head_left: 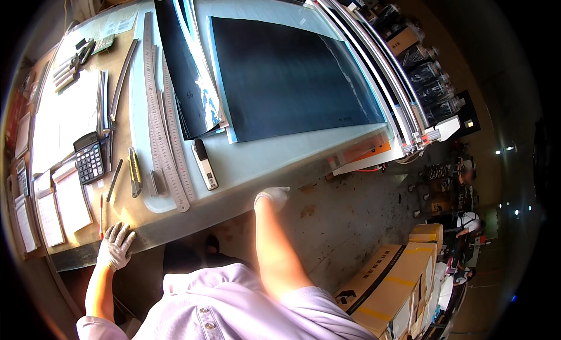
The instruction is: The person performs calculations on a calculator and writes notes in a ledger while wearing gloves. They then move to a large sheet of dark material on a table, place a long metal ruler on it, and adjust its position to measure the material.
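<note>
My left hand point(116, 247), in a pale knit glove, rests on the near left edge of the worktable point(245, 191) with its fingers spread, holding nothing. A red pen point(101, 216) lies just beyond it. My right hand point(272, 196), also gloved, is by the table's front edge; its fingers are too unclear to read. Farther in lies a long black-and-white tool like a stapler point(204, 163). A large dark sheet point(292, 77) with a blue edge covers the tabletop's middle. Left of it are narrower dark sheets point(186, 89), partly overlapping.
Steel rulers point(155, 118), a yellow box cutter point(134, 172), a black calculator point(90, 160) and papers point(64, 115) occupy the table's left. A metal rail assembly point(380, 59) borders its right end. Cardboard boxes point(374, 281) stand at lower right. People are farther off.
</note>
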A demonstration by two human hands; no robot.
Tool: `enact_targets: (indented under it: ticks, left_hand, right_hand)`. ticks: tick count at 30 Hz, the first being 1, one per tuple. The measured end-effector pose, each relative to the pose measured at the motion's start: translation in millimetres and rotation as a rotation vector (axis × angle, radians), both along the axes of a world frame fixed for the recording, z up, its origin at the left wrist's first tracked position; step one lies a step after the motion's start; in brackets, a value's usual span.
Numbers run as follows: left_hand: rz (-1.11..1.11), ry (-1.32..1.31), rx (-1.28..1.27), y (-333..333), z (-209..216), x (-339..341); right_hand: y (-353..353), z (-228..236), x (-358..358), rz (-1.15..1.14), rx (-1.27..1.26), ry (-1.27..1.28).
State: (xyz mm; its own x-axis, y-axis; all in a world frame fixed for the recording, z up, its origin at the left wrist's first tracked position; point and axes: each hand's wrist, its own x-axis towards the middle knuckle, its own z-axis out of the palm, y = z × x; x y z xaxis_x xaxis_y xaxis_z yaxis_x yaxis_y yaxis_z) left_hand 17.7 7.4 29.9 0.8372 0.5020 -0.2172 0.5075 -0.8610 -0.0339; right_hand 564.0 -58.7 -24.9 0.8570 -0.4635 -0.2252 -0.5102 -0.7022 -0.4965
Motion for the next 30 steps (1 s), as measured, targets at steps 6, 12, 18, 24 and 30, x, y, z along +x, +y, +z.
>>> enact_targets:
  ticks: [6,12,18,24,30]
  left_hand:
    - [0.000,-0.004,0.006,0,1,0]
    - [-0.009,0.000,0.016,0,0,0]
    - [-0.004,0.018,0.006,0,1,0]
    - [0.008,0.031,-0.006,0,0,-1]
    - [0.006,0.029,-0.004,0,0,0]
  right_hand:
    - [2,0,-1,-0.009,-0.028,-0.008]
    - [3,9,-4,-0.018,-0.045,-0.014]
    - [1,3,-1,-0.013,-0.026,-0.011]
    - [2,0,0,-0.028,-0.015,0.012]
    - [2,10,-1,-0.022,0.003,0.066]
